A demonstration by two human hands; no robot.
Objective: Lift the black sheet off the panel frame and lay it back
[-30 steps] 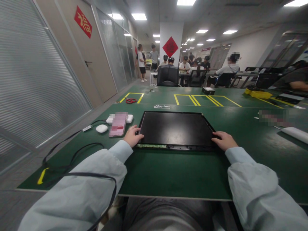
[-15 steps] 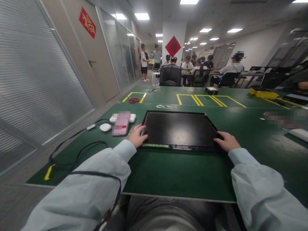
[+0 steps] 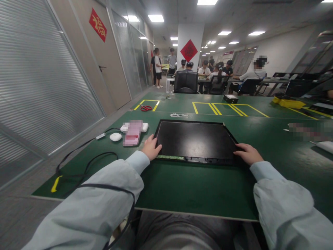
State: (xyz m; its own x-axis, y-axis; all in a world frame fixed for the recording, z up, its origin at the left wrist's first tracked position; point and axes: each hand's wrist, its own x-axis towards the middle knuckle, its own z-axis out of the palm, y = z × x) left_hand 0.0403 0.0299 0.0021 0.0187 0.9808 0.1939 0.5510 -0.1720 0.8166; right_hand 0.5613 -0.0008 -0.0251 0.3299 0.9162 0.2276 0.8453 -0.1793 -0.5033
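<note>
Office room, head view: door (image 3: pixel 109 66) at left bearing a red sign (image 3: pixel 98 25), pillar (image 3: pixel 191 31) mid-frame, several people seated or standing beyond, ceiling lights lit. Black chair (image 3: pixel 186 82) stands at the far side of your green desk (image 3: pixel 197 191).

Screen (image 3: pixel 195 139) lies on the desk in front of you, dark face up, long side toward you. Along its near edge: a green strip (image 3: pixel 170 157) at left, black frame at right.

Your left hand (image 3: pixel 151 148) holds the left edge near the front corner, thumb over the frame, fingers along the side. Your right hand (image 3: pixel 249 153) holds the right edge, thumb and fingers a little apart at the rim. Fingertips under the rim, if any, hidden; how firm you grip, cannot tell. Pale blue sleeves (image 3: pixel 106 194) reach your wrists.

Left of the screen: pink phone (image 3: pixel 132 140), partly blurred, with a white case (image 3: pixel 115 137) just beside it. Black cable (image 3: pixel 90 163) runs over the desk's left part. Farther back: red-handled scissors (image 3: pixel 146 108) by yellow tape (image 3: pixel 201 103), and a small black box (image 3: pixel 230 99). Yellow item (image 3: pixel 288 102) at far right, kind unclear.
</note>
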